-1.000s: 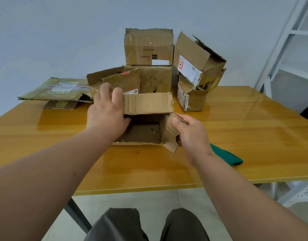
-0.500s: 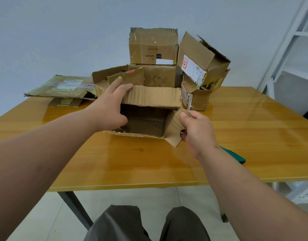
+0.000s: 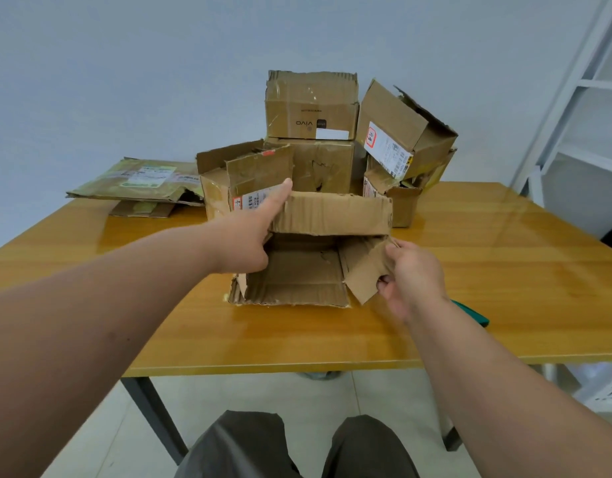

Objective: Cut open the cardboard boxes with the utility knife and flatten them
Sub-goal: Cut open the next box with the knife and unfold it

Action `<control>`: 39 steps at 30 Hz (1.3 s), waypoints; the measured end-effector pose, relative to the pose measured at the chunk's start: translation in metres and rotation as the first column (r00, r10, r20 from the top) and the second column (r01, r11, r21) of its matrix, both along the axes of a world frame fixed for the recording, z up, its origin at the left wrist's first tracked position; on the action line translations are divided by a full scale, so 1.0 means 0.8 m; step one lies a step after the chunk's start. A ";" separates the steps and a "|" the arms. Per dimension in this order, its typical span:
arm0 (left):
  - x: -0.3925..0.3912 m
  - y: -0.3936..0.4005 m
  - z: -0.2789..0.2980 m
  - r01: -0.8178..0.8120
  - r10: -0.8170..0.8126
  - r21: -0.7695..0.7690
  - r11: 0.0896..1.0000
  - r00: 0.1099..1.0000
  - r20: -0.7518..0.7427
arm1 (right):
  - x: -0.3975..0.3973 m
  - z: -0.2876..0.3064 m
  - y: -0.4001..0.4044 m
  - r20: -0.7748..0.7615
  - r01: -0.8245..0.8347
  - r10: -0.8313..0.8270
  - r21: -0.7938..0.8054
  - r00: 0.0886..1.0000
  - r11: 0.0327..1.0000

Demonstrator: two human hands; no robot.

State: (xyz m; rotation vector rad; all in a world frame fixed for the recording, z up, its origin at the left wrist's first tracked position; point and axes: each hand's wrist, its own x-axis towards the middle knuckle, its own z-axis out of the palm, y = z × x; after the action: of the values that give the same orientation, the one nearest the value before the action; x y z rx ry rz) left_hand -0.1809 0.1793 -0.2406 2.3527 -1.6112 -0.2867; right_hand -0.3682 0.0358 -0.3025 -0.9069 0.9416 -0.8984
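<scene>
An opened brown cardboard box point(image 3: 297, 281) lies on its side at the middle of the wooden table point(image 3: 504, 277), its open mouth facing me. My left hand point(image 3: 253, 232) holds the box's top panel at its left corner, fingers stretched along the outside and thumb inside. My right hand point(image 3: 411, 274) pinches the torn right side flap. The green utility knife point(image 3: 472, 313) lies on the table just right of my right wrist, mostly hidden by it.
Several more cardboard boxes point(image 3: 311, 105) are stacked behind the open one, against the wall. Flattened cardboard point(image 3: 135, 181) lies at the table's far left. A white metal rack point(image 3: 580, 98) stands to the right. My knees point(image 3: 297, 446) show below the table's near edge.
The box has been pushed away from me and its mouth opened wider. My left hand's fingers have straightened along the top panel; my right hand pulls the side flap outward.
</scene>
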 end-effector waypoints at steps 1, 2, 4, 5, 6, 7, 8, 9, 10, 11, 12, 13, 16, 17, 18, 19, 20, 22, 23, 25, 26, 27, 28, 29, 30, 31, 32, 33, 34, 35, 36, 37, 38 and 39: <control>-0.004 -0.001 -0.006 0.003 -0.003 -0.001 1.000 1.000 0.005 | -0.002 -0.002 0.000 0.001 -0.004 0.004 0.007 1.000 1.000; -0.007 -0.001 -0.010 0.003 -0.003 -0.006 1.000 1.000 0.011 | -0.005 -0.005 0.000 -0.004 -0.018 0.018 -0.008 1.000 1.000; -0.012 0.000 -0.018 0.003 -0.002 -0.038 0.999 1.000 0.016 | -0.011 -0.007 0.000 -0.035 -0.055 0.054 -0.026 0.998 0.998; -0.013 0.001 -0.022 0.004 -0.003 -0.069 0.998 1.000 0.017 | -0.013 -0.004 0.000 -0.074 -0.076 0.074 -0.019 0.994 0.997; -0.014 0.002 -0.027 -0.005 0.005 -0.104 0.995 1.000 0.008 | -0.015 -0.001 0.001 -0.120 -0.100 0.099 -0.008 0.988 0.995; -0.015 0.004 -0.032 -0.028 0.026 -0.141 0.990 1.000 -0.015 | -0.016 0.003 0.000 -0.159 -0.129 0.128 0.004 0.979 0.992; -0.016 0.006 -0.036 -0.061 0.055 -0.174 0.983 0.998 -0.042 | -0.017 0.006 0.000 -0.190 -0.166 0.163 0.004 0.968 0.986; -0.015 0.008 -0.041 -0.096 0.085 -0.194 0.976 0.994 -0.063 | -0.017 0.010 0.000 -0.218 -0.207 0.200 -0.010 0.955 0.978; -0.014 0.009 -0.043 -0.119 0.107 -0.203 0.972 0.992 -0.068 | -0.016 0.013 0.001 -0.248 -0.240 0.225 -0.032 0.942 0.970; -0.012 0.009 -0.044 -0.122 0.113 -0.204 0.971 0.992 -0.056 | -0.016 0.014 0.002 -0.276 -0.259 0.235 -0.055 0.932 0.964; -0.009 0.009 -0.043 -0.110 0.105 -0.201 0.974 0.994 -0.036 | -0.015 0.015 0.003 -0.303 -0.267 0.232 -0.078 0.924 0.961; -0.005 0.009 -0.040 -0.092 0.091 -0.190 0.977 0.996 -0.015 | -0.014 0.018 0.002 -0.323 -0.267 0.223 -0.098 0.920 0.959; 0.003 0.013 -0.028 -0.034 0.040 -0.107 0.994 0.998 0.055 | -0.015 0.022 -0.002 -0.369 -0.251 0.184 -0.143 0.911 0.957; 0.004 0.015 -0.026 -0.007 0.013 -0.071 0.997 0.996 0.084 | -0.017 0.021 -0.004 -0.387 -0.247 0.172 -0.154 0.906 0.957; 0.006 0.016 -0.025 0.019 -0.014 -0.047 0.999 0.994 0.106 | -0.019 0.020 -0.006 -0.396 -0.245 0.167 -0.156 0.903 0.957; 0.007 0.017 -0.026 0.034 -0.029 -0.042 0.999 0.993 0.114 | -0.021 0.018 -0.007 -0.397 -0.247 0.170 -0.151 0.902 0.957; 0.009 0.016 -0.027 0.039 -0.032 -0.057 0.998 0.994 0.107 | -0.022 0.017 -0.008 -0.397 -0.252 0.177 -0.144 0.900 0.957; 0.012 0.014 -0.028 0.028 -0.021 -0.122 0.992 0.998 0.058 | -0.025 0.016 -0.008 -0.384 -0.269 0.200 -0.134 0.901 0.954; 0.015 0.013 -0.028 0.017 -0.015 -0.142 0.990 1.000 0.016 | -0.026 0.016 -0.008 -0.366 -0.287 0.222 -0.131 0.904 0.949; 0.017 0.014 -0.027 -0.014 0.008 -0.089 0.996 0.998 -0.064 | -0.027 0.018 -0.008 -0.304 -0.331 0.285 -0.108 0.909 0.938; 0.018 0.015 -0.027 -0.020 0.019 -0.014 1.000 0.997 -0.069 | -0.029 0.020 -0.009 -0.251 -0.342 0.315 -0.071 0.915 0.937; 0.019 0.016 -0.029 -0.014 0.016 0.057 0.998 0.999 -0.048 | -0.031 0.022 -0.010 -0.182 -0.343 0.335 -0.014 0.925 0.939; 0.019 0.016 -0.029 -0.003 0.005 0.100 0.995 1.000 -0.021 | -0.034 0.023 -0.012 -0.109 -0.342 0.346 0.053 0.932 0.938; 0.019 0.017 -0.029 0.015 -0.017 0.122 0.992 1.000 0.014 | -0.036 0.024 -0.014 -0.047 -0.341 0.348 0.118 0.936 0.933; 0.018 0.017 -0.027 0.032 -0.038 0.136 0.990 0.998 0.044 | -0.038 0.023 -0.016 -0.014 -0.350 0.357 0.167 0.934 0.922; 0.016 0.018 -0.025 0.041 -0.051 0.155 0.987 0.997 0.059 | -0.037 0.021 -0.016 -0.019 -0.366 0.376 0.190 0.926 0.911; 0.016 0.018 -0.022 0.042 -0.051 0.177 0.983 0.997 0.049 | -0.035 0.019 -0.015 -0.065 -0.385 0.403 0.188 0.913 0.904; 0.017 0.018 -0.018 0.037 -0.040 0.204 0.978 0.999 0.011 | -0.032 0.016 -0.013 -0.134 -0.407 0.430 0.172 0.893 0.897; 0.020 0.018 -0.014 0.034 -0.021 0.227 0.973 0.998 -0.062 | -0.028 0.015 -0.010 -0.194 -0.426 0.448 0.146 0.873 0.893; 0.022 0.017 -0.010 0.038 0.007 0.232 0.972 0.981 -0.193 | -0.025 0.014 -0.006 -0.222 -0.432 0.447 0.116 0.866 0.894; 0.022 0.018 -0.003 0.056 0.025 0.208 0.977 0.929 -0.369 | -0.022 0.015 -0.004 -0.230 -0.430 0.437 0.082 0.870 0.899; 0.022 0.019 0.005 0.068 0.032 0.164 0.984 0.840 -0.542 | -0.020 0.016 -0.003 -0.233 -0.425 0.423 0.044 0.876 0.904; 0.020 0.021 0.012 0.063 0.032 0.122 0.990 0.755 -0.655 | -0.019 0.017 -0.003 -0.231 -0.419 0.408 0.001 0.884 0.908; 0.018 0.022 0.017 0.037 0.032 0.083 0.996 0.716 -0.697 | -0.019 0.018 -0.002 -0.218 -0.407 0.389 -0.045 0.895 0.912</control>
State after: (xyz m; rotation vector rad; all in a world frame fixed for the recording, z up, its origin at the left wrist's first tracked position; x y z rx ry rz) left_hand -0.1664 0.1972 -0.2268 1.9131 -1.2211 -1.1243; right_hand -0.3832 0.0340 -0.2881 -1.2362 0.8492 -0.5030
